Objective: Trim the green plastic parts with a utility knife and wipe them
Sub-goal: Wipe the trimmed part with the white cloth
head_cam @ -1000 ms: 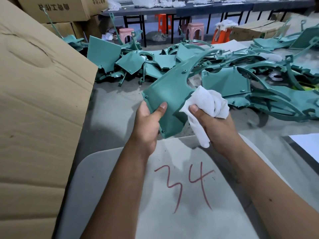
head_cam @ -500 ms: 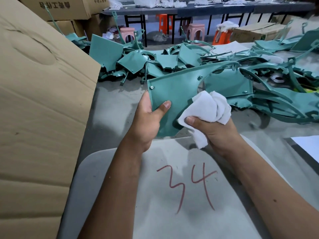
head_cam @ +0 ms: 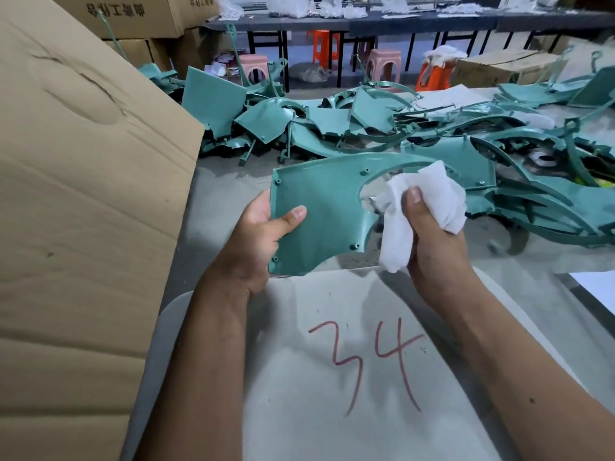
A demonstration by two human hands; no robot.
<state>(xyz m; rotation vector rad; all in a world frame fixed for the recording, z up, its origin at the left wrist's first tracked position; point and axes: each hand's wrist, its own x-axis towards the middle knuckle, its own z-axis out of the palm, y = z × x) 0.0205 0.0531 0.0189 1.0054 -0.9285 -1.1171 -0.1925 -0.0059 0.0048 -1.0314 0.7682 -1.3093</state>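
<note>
L hand (head_cam: 256, 241) grips green plastic part (head_cam: 322, 207) at its lower-left edge, thumb on the face, fingers behind; part held flat-on to the camera, above near edge of bench (head_cam: 233, 181); R hand (head_cam: 432, 241) clutches white cloth (head_cam: 429, 194), bunched, touching the part by its curved cutout; pile of green parts (head_cam: 366, 124) spread across bench beyond; grey board (head_cam: 299, 377) w/ red "34" under forearms; cardboard box (head_cam: 83, 194) at left; stools (head_cam: 382, 66) in bkgd.

Red handwritten "34" on grey pad (head_cam: 332, 377); dark print on cardboard boxes (head_cam: 133, 15) (upside down, unreadable)
</note>
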